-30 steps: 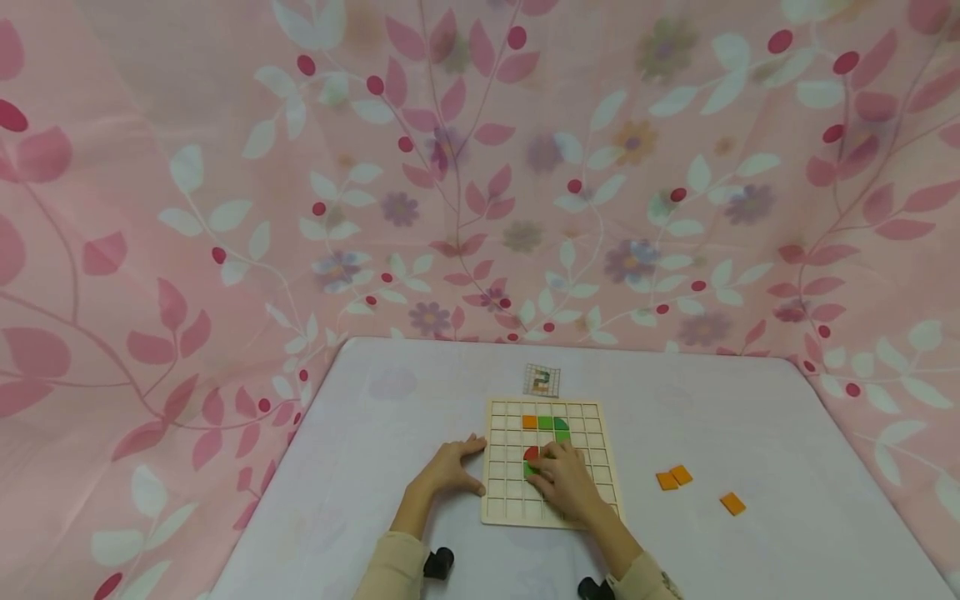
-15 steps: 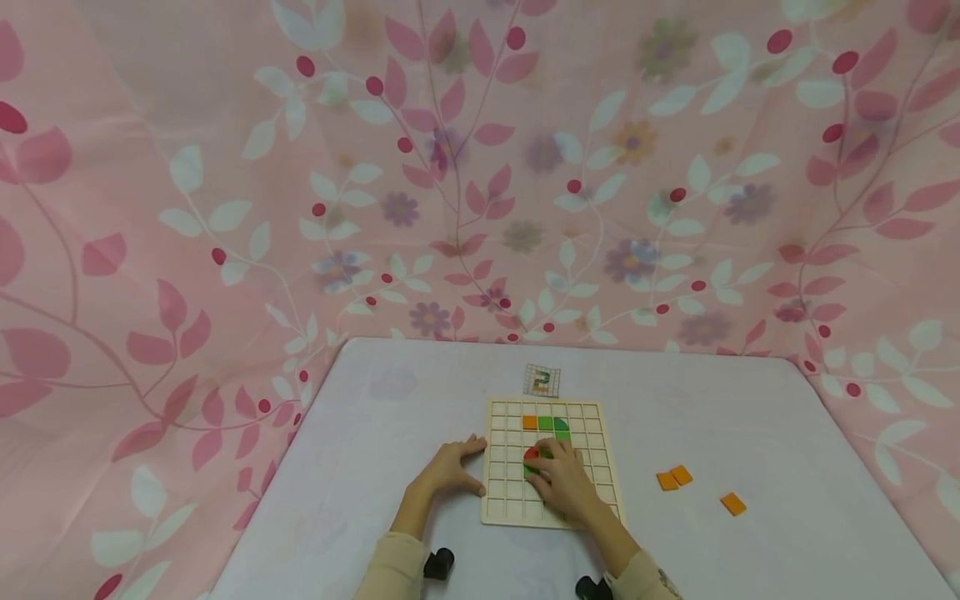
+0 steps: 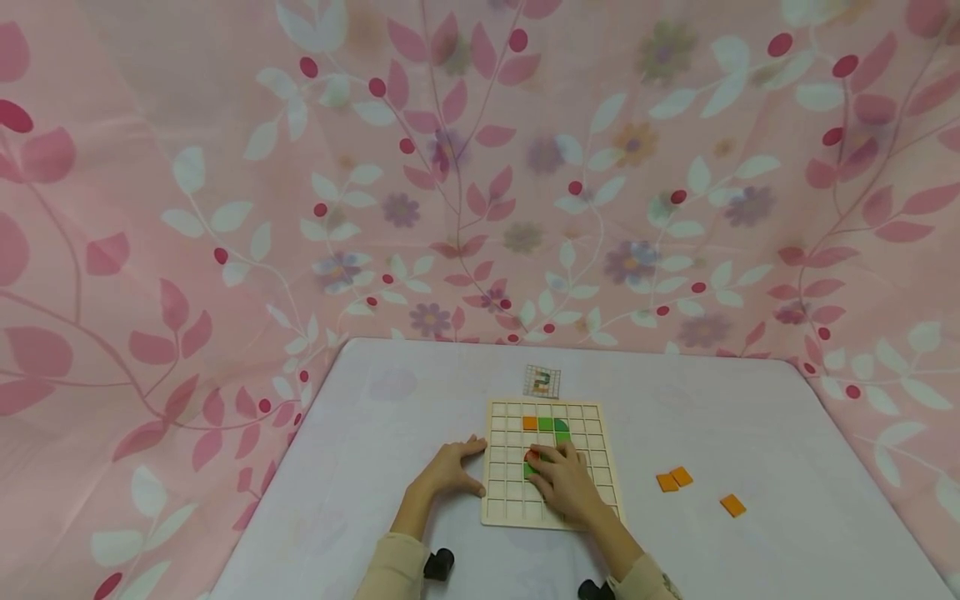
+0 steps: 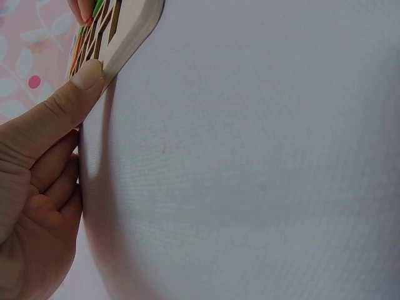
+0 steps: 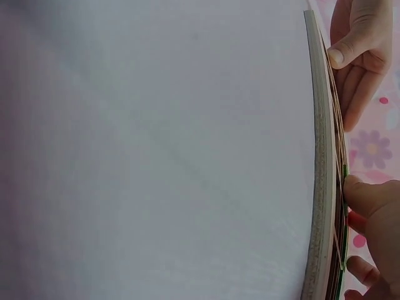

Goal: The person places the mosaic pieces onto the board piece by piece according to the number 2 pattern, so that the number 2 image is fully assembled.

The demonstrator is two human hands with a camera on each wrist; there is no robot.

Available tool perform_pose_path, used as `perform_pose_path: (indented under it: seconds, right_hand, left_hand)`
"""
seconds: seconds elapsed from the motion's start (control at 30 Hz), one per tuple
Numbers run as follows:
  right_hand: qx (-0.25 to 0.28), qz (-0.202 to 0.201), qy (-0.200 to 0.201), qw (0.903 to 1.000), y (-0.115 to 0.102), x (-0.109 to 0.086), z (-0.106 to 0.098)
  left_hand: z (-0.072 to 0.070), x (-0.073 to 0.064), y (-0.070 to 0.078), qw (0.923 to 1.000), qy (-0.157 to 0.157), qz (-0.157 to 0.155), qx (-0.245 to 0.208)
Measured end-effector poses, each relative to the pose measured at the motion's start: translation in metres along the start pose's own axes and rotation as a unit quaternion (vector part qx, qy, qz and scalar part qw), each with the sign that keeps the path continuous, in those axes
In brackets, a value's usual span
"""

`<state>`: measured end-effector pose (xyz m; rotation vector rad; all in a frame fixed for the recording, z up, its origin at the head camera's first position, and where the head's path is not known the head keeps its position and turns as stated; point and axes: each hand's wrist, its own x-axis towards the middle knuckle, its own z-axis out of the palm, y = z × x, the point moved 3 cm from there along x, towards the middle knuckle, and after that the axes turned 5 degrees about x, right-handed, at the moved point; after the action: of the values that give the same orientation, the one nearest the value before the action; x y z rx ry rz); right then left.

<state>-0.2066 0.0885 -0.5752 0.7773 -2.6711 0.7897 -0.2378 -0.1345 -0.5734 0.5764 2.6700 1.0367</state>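
A wooden grid board [image 3: 504, 508] lies on the table. Along its top sit an orange square tile [image 3: 530, 423], a green square tile [image 3: 546, 424] and a dark green rounded tile [image 3: 561, 425], with another green tile [image 3: 562, 437] below. My left hand [image 3: 447, 468] touches the board's left edge with thumb and forefinger spread apart; its thumb [image 4: 87, 75] shows on the edge in the left wrist view. My right hand [image 3: 566, 483] is over the middle of the board, fingertips touching a red rounded tile [image 3: 531, 456], thumb beside a green tile [image 3: 528, 471]. Its palm hides nearby cells.
Behind the board lies a small pattern card [image 3: 542, 381] showing a 2-like figure. Two orange tiles [image 3: 667, 482] touch each other to the right, and another orange tile [image 3: 732, 505] lies farther right. A white cloth [image 3: 375, 400] covers the table; a floral curtain hangs behind.
My right forefinger has shifted slightly left and now covers more of the red tile. A bit of green that showed beside it is now hidden. The left hand stays put.
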Motion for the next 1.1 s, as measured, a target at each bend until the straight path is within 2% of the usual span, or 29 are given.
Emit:
perform_pose_path:
  seconds: [0.17,0.4,0.53,0.63,0.73,0.93,1.03,1.1]
  right_hand:
    - [0.000,0.002,0.003,1.0000,-0.001,-0.004,0.001]
    - [0.033,0.003,0.012,0.9994,-0.002,-0.007,-0.001]
    - [0.076,-0.012,0.039,0.9963,0.002,-0.012,-0.005]
    - [0.103,-0.009,0.074,0.9919,0.009,-0.018,-0.014]
    - [0.109,0.030,0.111,0.9873,0.023,-0.026,-0.028]
    - [0.038,0.134,0.175,0.9746,0.066,-0.051,-0.060]
    - [0.006,0.203,0.173,0.9639,0.084,-0.065,-0.074]
    - [-0.012,0.248,0.153,0.9566,0.093,-0.074,-0.082]
  left_hand:
    - [0.000,0.000,0.000,1.0000,-0.003,0.001,-0.001]
    - [-0.001,0.001,0.000,1.0000,0.002,0.003,0.003]
    - [0.000,0.001,0.001,1.0000,0.002,0.005,0.006]
    - [0.000,0.000,0.001,1.0000,0.000,0.005,0.006]
    - [0.000,0.000,0.001,1.0000,0.000,0.007,0.006]
    - [-0.002,0.000,0.003,0.9999,-0.001,0.009,0.006]
    - [-0.002,0.000,0.003,0.9999,-0.001,0.009,0.008]
    - [-0.002,-0.001,0.003,0.9999,-0.001,0.008,0.007]
